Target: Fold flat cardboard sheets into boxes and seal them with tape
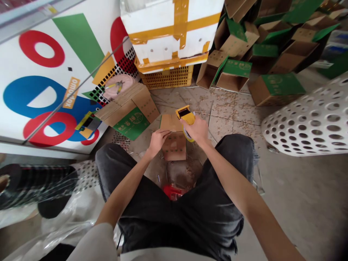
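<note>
A small brown cardboard box (174,146) sits on the floor between my knees, with a seam across it where two panels meet. My left hand (159,141) is at the left end of that seam, its fingertips drawn together and pressing on the cardboard edge. In my right hand (198,129) is a yellow tape dispenser (186,115), its head up and away from me, beside the right end of the seam. My fingers wrap around it and partly hide its roll. Whether any tape lies along the seam, I cannot tell.
Flattened cartons (133,112) stand in a stack at the left, before a stool (119,87) with pliers on top. A taped white foam box (174,32) rests on a yellow crate (168,78). Open green-and-brown boxes (235,72) pile up behind right; a white perforated basket (310,123) is nearer.
</note>
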The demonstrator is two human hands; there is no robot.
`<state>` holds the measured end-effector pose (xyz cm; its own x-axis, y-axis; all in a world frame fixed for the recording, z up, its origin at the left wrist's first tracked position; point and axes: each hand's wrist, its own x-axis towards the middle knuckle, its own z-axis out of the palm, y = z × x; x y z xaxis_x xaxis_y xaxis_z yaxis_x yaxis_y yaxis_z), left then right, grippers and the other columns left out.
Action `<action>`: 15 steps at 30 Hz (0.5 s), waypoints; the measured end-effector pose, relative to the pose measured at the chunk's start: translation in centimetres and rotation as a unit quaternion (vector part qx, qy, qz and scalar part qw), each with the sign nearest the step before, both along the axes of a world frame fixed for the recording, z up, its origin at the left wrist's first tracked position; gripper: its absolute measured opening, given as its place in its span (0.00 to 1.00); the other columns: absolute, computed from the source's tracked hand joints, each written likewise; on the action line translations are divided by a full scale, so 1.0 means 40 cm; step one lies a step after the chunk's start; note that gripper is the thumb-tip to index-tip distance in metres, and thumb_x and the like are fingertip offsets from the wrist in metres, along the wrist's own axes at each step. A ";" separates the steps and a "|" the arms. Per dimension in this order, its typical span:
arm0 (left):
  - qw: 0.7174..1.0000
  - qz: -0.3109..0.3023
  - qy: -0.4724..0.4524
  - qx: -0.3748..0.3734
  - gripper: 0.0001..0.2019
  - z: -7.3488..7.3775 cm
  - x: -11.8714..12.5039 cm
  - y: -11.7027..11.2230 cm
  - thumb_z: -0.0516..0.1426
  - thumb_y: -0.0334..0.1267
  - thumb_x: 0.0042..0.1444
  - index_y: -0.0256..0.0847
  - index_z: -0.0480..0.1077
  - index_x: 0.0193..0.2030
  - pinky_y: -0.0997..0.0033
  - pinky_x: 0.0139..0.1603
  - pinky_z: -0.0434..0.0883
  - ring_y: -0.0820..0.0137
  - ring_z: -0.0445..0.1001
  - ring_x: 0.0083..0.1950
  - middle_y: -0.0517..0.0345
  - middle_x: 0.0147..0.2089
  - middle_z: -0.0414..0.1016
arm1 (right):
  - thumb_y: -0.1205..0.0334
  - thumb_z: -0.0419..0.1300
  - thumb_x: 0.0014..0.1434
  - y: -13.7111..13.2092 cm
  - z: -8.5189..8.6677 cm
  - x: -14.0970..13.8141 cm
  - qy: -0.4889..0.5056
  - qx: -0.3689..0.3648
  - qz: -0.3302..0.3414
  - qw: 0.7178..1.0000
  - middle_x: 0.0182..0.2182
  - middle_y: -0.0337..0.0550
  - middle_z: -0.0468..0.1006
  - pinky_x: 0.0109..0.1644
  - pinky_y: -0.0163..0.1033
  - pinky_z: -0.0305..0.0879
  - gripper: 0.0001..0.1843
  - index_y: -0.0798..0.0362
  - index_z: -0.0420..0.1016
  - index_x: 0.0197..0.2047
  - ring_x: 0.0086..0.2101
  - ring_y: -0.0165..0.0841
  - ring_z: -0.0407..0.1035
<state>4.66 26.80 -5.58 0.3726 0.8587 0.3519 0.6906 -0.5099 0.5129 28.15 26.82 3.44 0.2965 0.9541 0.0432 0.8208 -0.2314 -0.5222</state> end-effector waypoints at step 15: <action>0.996 0.027 -0.067 0.052 0.09 -0.040 0.022 0.007 0.62 0.32 0.69 0.44 0.86 0.44 0.54 0.52 0.81 0.59 0.83 0.48 0.51 0.48 0.87 | 0.29 0.60 0.62 0.001 0.015 0.001 -0.009 -0.003 0.002 1.000 0.41 0.61 0.85 0.48 0.54 0.74 0.36 0.56 0.78 0.52 0.44 0.54 0.80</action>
